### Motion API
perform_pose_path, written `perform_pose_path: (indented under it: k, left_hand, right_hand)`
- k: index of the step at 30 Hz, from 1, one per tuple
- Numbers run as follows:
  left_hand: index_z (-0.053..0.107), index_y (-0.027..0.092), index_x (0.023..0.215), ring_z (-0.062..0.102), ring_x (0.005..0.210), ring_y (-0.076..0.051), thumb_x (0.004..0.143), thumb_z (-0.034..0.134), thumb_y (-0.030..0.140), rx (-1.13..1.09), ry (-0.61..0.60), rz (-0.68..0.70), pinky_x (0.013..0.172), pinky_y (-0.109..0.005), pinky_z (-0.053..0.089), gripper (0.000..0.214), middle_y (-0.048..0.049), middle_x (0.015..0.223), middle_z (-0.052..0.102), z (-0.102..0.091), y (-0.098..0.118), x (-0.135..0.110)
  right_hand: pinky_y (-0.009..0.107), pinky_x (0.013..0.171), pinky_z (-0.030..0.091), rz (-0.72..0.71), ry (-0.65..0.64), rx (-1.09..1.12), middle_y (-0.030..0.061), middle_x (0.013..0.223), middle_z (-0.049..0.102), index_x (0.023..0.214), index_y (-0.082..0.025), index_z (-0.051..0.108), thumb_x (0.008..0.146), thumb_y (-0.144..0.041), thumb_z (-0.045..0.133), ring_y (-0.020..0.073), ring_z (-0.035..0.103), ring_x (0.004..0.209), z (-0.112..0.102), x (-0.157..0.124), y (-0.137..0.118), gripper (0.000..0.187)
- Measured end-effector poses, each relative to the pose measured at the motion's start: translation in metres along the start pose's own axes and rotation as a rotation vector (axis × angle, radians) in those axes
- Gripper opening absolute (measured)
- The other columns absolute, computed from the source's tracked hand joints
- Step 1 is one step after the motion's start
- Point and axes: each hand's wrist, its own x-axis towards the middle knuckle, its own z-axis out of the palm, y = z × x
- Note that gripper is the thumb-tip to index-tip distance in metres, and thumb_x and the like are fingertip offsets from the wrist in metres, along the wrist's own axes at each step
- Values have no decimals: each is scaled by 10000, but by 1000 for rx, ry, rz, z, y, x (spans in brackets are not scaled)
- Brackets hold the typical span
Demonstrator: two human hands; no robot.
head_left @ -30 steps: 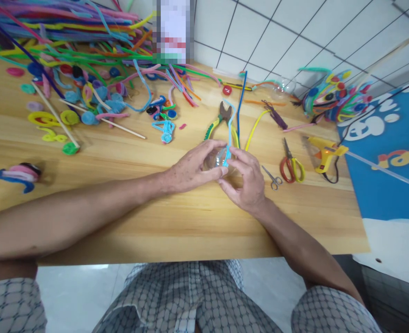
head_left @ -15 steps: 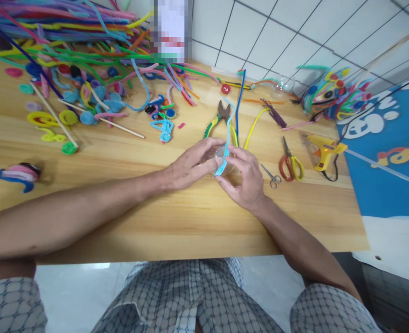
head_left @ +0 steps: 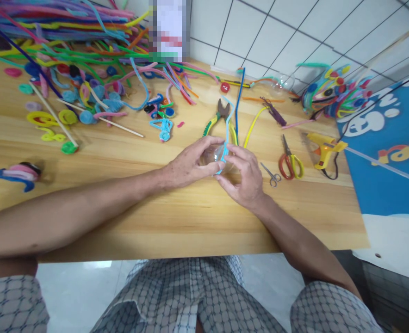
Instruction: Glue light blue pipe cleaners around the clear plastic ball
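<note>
Both hands are grasping: over the near-middle tabletop (head_left: 176, 222), the left hand (head_left: 190, 164) is cupping the clear ball (head_left: 210, 157) from the left, while the right hand (head_left: 248, 178) is holding the light-blue pipe cleaner (head_left: 228, 125) against it. The strip is lying along the ball's right side, nearer the right fingertips, its long axis running near to far, its free end reaching beside the pliers (head_left: 211, 126).

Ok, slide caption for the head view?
Left hand and right hand hold a clear ball and light-blue strip, pliers lying just beyond.
</note>
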Motion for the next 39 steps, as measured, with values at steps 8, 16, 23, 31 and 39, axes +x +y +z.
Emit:
perform_pose_path:
  k: [8, 16, 23, 31, 39]
  left_hand:
    - [593, 224, 1490, 723, 1298, -277, 1018, 739, 535, -37, -8, -15, 1164, -472, 600, 584, -142, 1454, 716, 1, -2, -1]
    - [575, 208, 1523, 712, 1324, -287, 979, 781, 592, 49, 8, 71, 1189, -451, 590, 697, -170, 1490, 681, 3, -8, -2]
    - [531, 220, 1587, 652, 1411, -315, 1037, 714, 573, 123, -55, 93, 1232, -502, 551, 679, -168, 1569, 653, -4, -2, -2]
    - [580, 221, 1539, 692, 1316, -275, 1067, 669, 521, 56, -45, 46, 1190, -427, 563, 566, -133, 1495, 692, -3, -1, -2]
    - [585, 186, 1505, 697, 1295, -283, 1031, 700, 477, 70, -37, 35, 1150, -434, 578, 569, -151, 1461, 702, -2, 0, -1]
  right_hand:
    - [678, 1141, 598, 2, -12, 17, 128, 1542, 690, 1559, -339, 465, 945, -261, 793, 369, 699, 1396, 0, 0, 0, 701]
    - [650, 1114, 621, -11, 15, 11, 126, 1512, 707, 1547, -329, 481, 954, -239, 760, 355, 716, 1368, 1, 2, -1, 661]
    - [624, 1100, 645, -39, 52, 16, 156, 1475, 722, 1517, -277, 525, 952, -232, 770, 347, 722, 1358, 1, 4, -2, 618]
    - [671, 1130, 632, -2, 8, 32, 150, 1558, 682, 1534, -313, 495, 943, -256, 813, 370, 694, 1425, -1, 0, -1, 674]
    - [677, 1188, 610, -7, -35, 151, 176, 1647, 629, 1620, -289, 413, 953, -256, 803, 382, 641, 1523, -1, 1, 3, 774]
